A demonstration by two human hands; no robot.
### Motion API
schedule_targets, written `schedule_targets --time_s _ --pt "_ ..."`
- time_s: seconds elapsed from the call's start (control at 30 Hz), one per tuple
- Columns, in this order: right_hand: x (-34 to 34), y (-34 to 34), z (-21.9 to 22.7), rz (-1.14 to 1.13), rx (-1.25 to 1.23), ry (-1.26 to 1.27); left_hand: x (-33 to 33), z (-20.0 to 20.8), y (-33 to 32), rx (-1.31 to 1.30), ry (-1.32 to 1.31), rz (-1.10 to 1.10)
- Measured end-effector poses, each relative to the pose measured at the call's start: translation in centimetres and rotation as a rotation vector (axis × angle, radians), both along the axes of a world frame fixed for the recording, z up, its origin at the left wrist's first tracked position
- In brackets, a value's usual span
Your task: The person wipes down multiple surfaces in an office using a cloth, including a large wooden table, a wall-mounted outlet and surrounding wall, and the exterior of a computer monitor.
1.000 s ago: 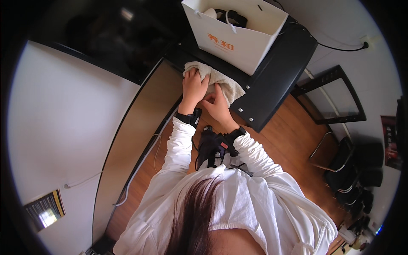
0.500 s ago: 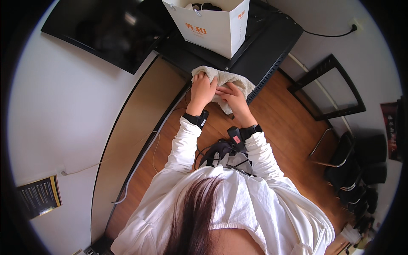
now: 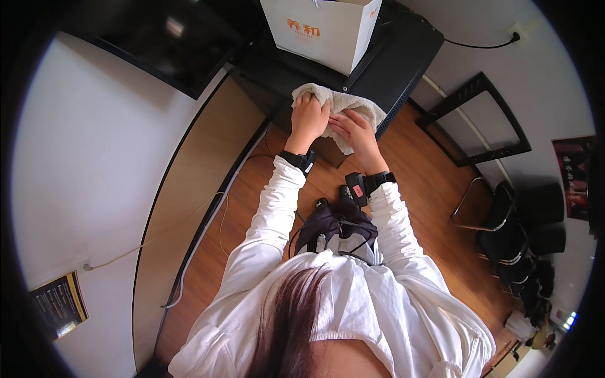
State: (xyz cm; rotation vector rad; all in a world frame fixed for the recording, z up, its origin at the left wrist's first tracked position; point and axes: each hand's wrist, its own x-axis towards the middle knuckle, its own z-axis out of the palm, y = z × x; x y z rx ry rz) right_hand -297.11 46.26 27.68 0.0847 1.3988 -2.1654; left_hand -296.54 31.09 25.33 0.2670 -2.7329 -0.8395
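Note:
A cream towel (image 3: 362, 104) lies bunched along the front edge of the black cabinet (image 3: 398, 70). My left hand (image 3: 309, 118) presses on its left part with the fingers curled into the cloth. My right hand (image 3: 357, 133) grips the middle of the towel from below, its fingers pointing toward my left hand. Part of the towel hangs below the cabinet's edge between my hands. Folds of cloth hide some of my fingertips. Each wrist wears a black strap with a small box.
A white paper bag (image 3: 321, 34) stands on the cabinet just beyond the towel. A dark screen (image 3: 157, 44) is at the upper left. A black frame (image 3: 476, 120) leans on the right wall, with black chairs (image 3: 504, 220) nearer. Thin cables (image 3: 224, 214) run along the left wall.
The whole view has shifted, so the bag sits higher in the picture and my shoes now show. Both hands stay on the towel, which looks a little more gathered.

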Motion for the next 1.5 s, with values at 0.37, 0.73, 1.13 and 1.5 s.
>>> schedule_targets --time_s 0.37,0.73,1.13,1.5 --pt "-2.0 -0.6 -0.6 0.019 0.672 0.340 0.4 -0.3 1.0 -0.028 0.045 0.057" --pt "-6.7 4.6 0.7 0.296 0.572 0.311 0.4 3.7 8.2 -0.092 -0.191 0.257" --pt "-18.8 8.4 -2.9 0.491 0.772 0.791 -8.6 2.9 20.0 -0.445 -0.337 0.550" --pt "-24.8 9.5 -2.9 0.402 0.857 0.955 -14.8 2.5 21.4 -0.483 -0.235 0.492"
